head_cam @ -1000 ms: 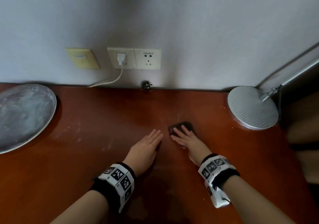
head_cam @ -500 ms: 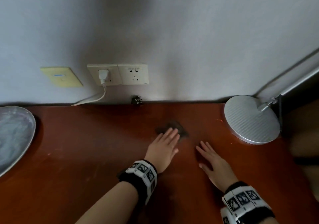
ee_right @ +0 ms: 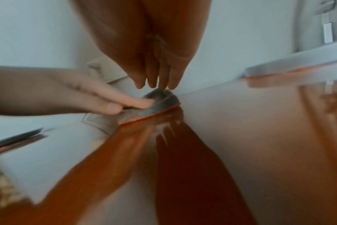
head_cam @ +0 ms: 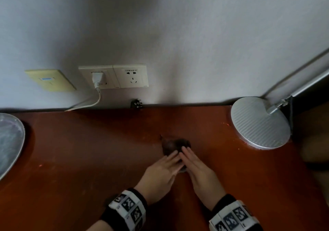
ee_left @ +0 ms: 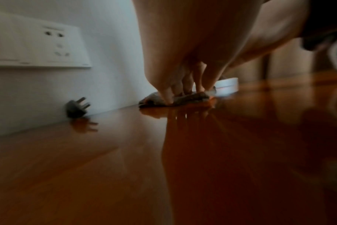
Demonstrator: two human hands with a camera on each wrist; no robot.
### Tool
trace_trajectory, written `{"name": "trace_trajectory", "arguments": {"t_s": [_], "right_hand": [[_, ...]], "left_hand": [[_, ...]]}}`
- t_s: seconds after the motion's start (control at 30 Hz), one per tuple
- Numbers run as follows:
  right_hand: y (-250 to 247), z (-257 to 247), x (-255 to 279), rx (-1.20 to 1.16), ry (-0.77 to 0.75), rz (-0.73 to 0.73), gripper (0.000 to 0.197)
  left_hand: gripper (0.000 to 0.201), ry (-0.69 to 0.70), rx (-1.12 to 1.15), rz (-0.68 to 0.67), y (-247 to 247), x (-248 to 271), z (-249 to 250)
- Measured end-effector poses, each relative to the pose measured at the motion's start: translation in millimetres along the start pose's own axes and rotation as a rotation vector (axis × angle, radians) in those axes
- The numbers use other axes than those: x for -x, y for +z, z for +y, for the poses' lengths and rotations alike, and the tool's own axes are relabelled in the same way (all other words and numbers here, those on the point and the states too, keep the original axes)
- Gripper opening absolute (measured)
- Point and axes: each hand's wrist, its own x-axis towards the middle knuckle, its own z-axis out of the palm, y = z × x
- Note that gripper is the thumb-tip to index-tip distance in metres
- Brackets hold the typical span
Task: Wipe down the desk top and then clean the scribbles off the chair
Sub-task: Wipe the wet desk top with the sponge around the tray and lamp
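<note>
A small dark cloth (head_cam: 175, 144) lies on the reddish-brown desk top (head_cam: 89, 159), a little right of the middle. My left hand (head_cam: 170, 160) reaches it from the left, and its straight fingers (ee_left: 168, 97) press on the cloth (ee_left: 192, 97). My right hand (head_cam: 188, 155) comes from the right, also with straight fingers; its fingertips (ee_right: 156, 83) touch the far edge of the cloth (ee_right: 162, 102). The two hands meet over the cloth and hide its near part. No chair is in view.
A round silver lamp base (head_cam: 260, 124) stands at the back right, its arm running up along the wall. A metal tray (head_cam: 8, 141) lies at the left edge. Wall sockets (head_cam: 130, 76) with a white cable, and a loose black plug (head_cam: 136, 104), are at the desk's back edge.
One second ago the right hand pressed the cloth, then the left hand took it over while the right lay on the desk. Now both hands are on it.
</note>
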Motion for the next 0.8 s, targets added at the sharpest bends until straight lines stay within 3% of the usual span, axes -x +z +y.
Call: {"name": "trace_trajectory", "arguments": {"t_s": [0.07,0.17,0.3,0.37,0.4,0.53,0.67,0.8], "right_hand": [[13.4,-6.6,-9.8,0.038,-0.054,-0.102,0.066],[15.3,-13.8,-32.0,0.145,0.056,-0.196,0.092],[0.3,-12.0,-59.5,0.243,0.141,-0.142,0.074],[-20.1,2.3,-67.4,0.332,0.259,-0.249,0.062],[-31.7,13.7,-70.2,0.373,0.344,-0.313,0.061],[-80.3,61.9,-77.4,0.444,0.586,-0.284,0.067],[-87.9,73.6,-83.2,0.463,0.589,-0.330,0.074],[-83.9,63.1,-89.8,0.482,0.615,-0.279,0.070]], "left_hand": [[0.050,-0.132,0.019,0.119,-13.4,-1.3,-8.7],[0.052,-0.272,0.022,0.166,-20.6,2.4,-17.8],[0.057,-0.313,0.018,0.104,-14.0,1.7,-18.6],[0.056,-0.318,0.023,0.084,-11.2,3.4,-17.9],[0.056,-0.323,0.031,0.080,-10.9,4.7,-18.3],[0.056,-0.333,0.049,0.055,-11.8,7.1,-21.6],[0.056,-0.339,0.053,0.038,-12.6,4.7,-22.1],[0.057,-0.339,0.063,0.039,-13.8,4.5,-22.7]]}}
